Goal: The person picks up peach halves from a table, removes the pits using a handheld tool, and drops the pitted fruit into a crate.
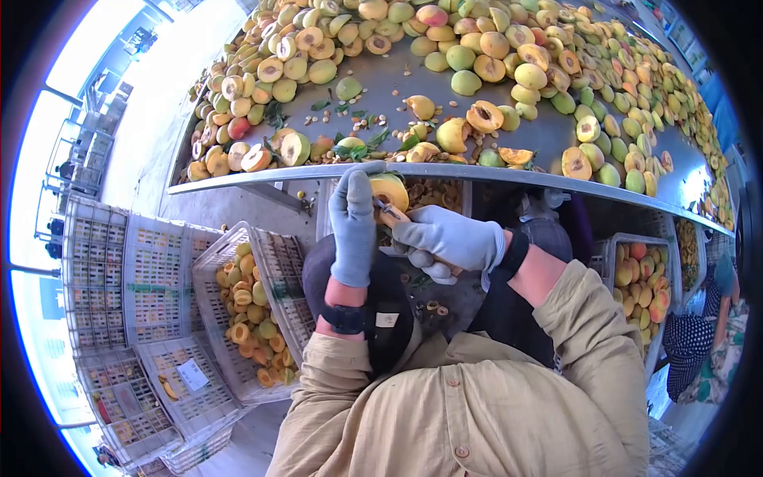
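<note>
My left hand [354,219], in a pale grey work glove, is closed around a halved yellow peach [389,189], its cut face turned toward the right. My right hand [453,238], gloved the same way, grips the wooden handle of a small pitting knife [391,213]. The metal tip of the tool meets the cut face of the peach. Both hands are just below the front edge of the metal table [445,168], above my knees. Part of the fruit is hidden behind my left fingers.
Heaps of halved and whole peaches [493,48] cover the table, with loose pits and leaves. A crate of peach halves [207,278] stands at my left beside stacked crates [95,270]. Another peach crate [664,254] is at my right. Another person's dotted clothing [687,350] shows far right.
</note>
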{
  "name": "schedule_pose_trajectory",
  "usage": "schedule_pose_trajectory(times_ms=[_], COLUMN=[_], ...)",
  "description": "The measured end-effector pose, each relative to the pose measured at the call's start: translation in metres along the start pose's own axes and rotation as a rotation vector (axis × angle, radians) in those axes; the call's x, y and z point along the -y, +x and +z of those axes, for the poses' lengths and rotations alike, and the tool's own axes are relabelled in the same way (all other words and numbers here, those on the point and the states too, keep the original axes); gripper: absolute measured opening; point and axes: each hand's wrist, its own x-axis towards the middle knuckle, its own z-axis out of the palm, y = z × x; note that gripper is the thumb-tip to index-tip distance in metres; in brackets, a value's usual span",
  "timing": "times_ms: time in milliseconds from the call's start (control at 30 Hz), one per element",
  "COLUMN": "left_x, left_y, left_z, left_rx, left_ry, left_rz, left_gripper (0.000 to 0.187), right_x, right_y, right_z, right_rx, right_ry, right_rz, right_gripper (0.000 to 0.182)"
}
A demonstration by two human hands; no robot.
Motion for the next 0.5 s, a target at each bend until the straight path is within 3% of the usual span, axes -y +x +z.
schedule_pose_trajectory(times_ms=[100,267,367,400,500], left_x=[-0.015,-0.011,-0.009,0.001,0.007], left_y=[0.003,0.002,0.003,0.004,0.002], left_z=[0.000,-0.007,-0.007,-0.002,-0.011], left_rx=[0.114,0.106,0.021,-0.129,-0.171], left_ry=[-0.019,-0.152,-0.159,-0.150,-0.375], left_rz=[-0.048,-0.121,-0.124,-0.110,-0.308], left_gripper=[0.043,0.048,0.057,0.057,0.058], right_x=[-0.005,-0.021,-0.027,-0.027,-0.026], right_y=[-0.005,0.007,0.021,0.027,0.036], right_z=[0.000,0.009,0.010,0.010,0.017], right_rx=[0.131,0.227,0.275,0.293,0.191], right_ry=[0.253,0.484,0.565,0.593,0.605], right_rz=[-0.028,-0.065,-0.098,-0.106,-0.108], right_gripper=[0.035,0.037,0.037,0.036,0.032])
